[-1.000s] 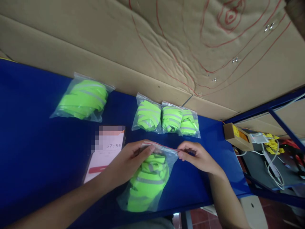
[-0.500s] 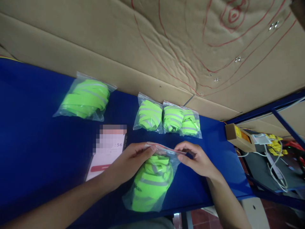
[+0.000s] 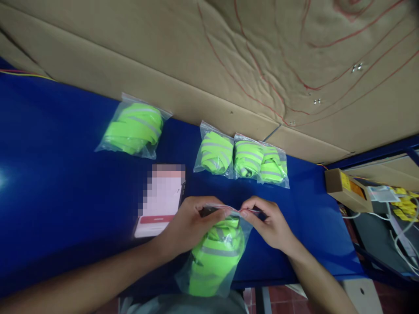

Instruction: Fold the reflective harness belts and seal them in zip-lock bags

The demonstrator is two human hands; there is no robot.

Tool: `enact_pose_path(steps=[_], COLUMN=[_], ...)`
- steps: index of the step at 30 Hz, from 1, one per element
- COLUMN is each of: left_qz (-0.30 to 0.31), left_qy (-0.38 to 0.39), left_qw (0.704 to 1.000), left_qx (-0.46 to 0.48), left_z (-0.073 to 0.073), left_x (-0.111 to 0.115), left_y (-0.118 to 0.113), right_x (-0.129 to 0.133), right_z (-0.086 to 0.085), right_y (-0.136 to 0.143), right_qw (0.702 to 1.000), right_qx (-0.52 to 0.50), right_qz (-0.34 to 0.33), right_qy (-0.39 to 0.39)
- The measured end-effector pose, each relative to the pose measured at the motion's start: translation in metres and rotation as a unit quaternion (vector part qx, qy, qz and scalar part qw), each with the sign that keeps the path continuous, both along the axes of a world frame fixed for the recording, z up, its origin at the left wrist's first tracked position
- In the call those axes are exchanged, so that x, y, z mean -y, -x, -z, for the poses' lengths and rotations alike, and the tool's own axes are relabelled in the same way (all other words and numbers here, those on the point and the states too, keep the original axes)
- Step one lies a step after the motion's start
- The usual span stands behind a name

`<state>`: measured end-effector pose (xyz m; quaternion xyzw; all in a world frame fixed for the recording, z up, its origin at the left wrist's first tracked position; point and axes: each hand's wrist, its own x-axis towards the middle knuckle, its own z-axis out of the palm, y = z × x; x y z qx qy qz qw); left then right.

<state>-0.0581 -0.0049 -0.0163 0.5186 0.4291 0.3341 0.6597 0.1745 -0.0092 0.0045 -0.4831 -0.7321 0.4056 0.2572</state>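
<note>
A clear zip bag (image 3: 214, 261) with rolled neon-green reflective strap inside is at the front edge of the blue table. My left hand (image 3: 199, 222) pinches the bag's top edge between thumb and fingers. Close beside it, my right hand (image 3: 265, 220) grips the same zip strip, thumb below and index finger above. The strap (image 3: 216, 253) shows grey stripes through the plastic. To the left of my left hand lies a phone (image 3: 160, 200) with a lit, partly blurred screen.
Three similar bags (image 3: 216, 152) lie by the cardboard wall (image 3: 183, 91), with another bag (image 3: 135, 128) further left. A small cardboard box (image 3: 347, 189) sits at the right end of the blue table (image 3: 81, 187). Past it are white cables and yellow pieces (image 3: 404, 203).
My hands have come closer together along the bag's top, the left sliding right along the zip. The view has shifted a little.
</note>
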Motion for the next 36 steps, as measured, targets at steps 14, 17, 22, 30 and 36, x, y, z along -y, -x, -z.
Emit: enact_pose_path(steps=[14,17,22,30,36], left_qz=[-0.037,-0.013,0.026,0.079,0.064], left_qy=[-0.099,-0.126,-0.119,-0.076,-0.108], left_qw=[0.992,0.988,0.990,0.992,0.991], left_qx=[-0.073,-0.087,-0.073,-0.065,-0.041], left_z=[-0.009,-0.010,-0.010,-0.010,-0.008], left_x=[-0.005,-0.002,0.001,-0.002,-0.002], left_y=[0.008,0.008,0.007,0.006,0.007], right_x=[-0.007,-0.006,0.000,0.007,0.001], right_z=[-0.009,-0.009,-0.004,-0.001,0.003], right_y=[-0.014,-0.010,0.000,0.002,0.003], right_qw=[0.998,0.997,0.998,0.998,0.998], right_qx=[0.057,0.061,0.014,0.011,-0.022], right_qz=[-0.020,-0.048,-0.056,-0.043,-0.052], right_qy=[-0.007,-0.020,-0.026,-0.034,-0.026])
